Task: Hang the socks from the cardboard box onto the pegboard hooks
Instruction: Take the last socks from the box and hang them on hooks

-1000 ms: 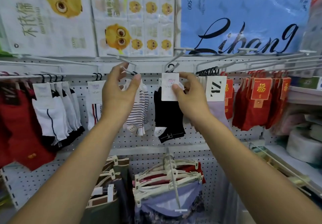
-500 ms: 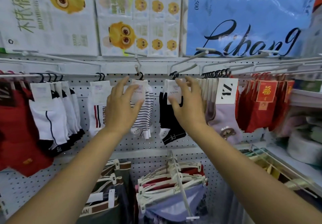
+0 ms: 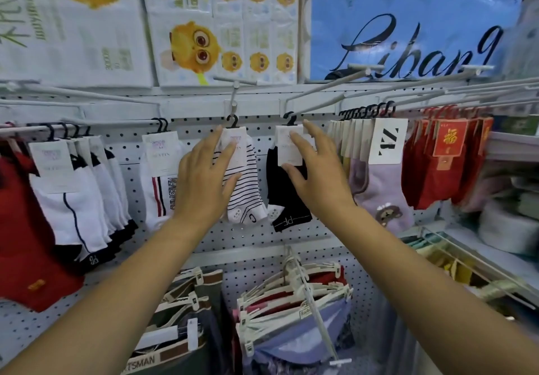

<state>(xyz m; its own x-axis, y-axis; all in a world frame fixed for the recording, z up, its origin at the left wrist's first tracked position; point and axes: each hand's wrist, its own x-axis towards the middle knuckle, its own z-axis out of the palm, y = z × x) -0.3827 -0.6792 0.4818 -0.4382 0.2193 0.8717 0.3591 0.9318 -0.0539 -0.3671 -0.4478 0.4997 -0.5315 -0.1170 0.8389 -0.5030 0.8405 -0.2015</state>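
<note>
A white sock pair with thin black stripes [image 3: 248, 188] hangs by its black hanger from a pegboard hook [image 3: 233, 103]. My left hand [image 3: 204, 179] lies in front of it with straight, spread fingers touching its paper label. To the right a black sock pair [image 3: 287, 199] hangs from another hook [image 3: 318, 88]. My right hand [image 3: 316, 174] has its fingers spread over that pair's white label, holding nothing. The cardboard box is out of view.
More socks hang along the white pegboard [image 3: 262, 237]: white pairs [image 3: 73, 199] and red ones [image 3: 26, 243] left, lilac [image 3: 379, 193] and red packs [image 3: 443, 164] right. Long hook rods jut toward me. Underwear on hangers [image 3: 291, 296] hangs below. Tissue packs [image 3: 221, 24] sit on top.
Both hands have let go of the sock hangers and dropped from the hooks to the labels, fingers straightened. Both pairs now hang free on their hooks.
</note>
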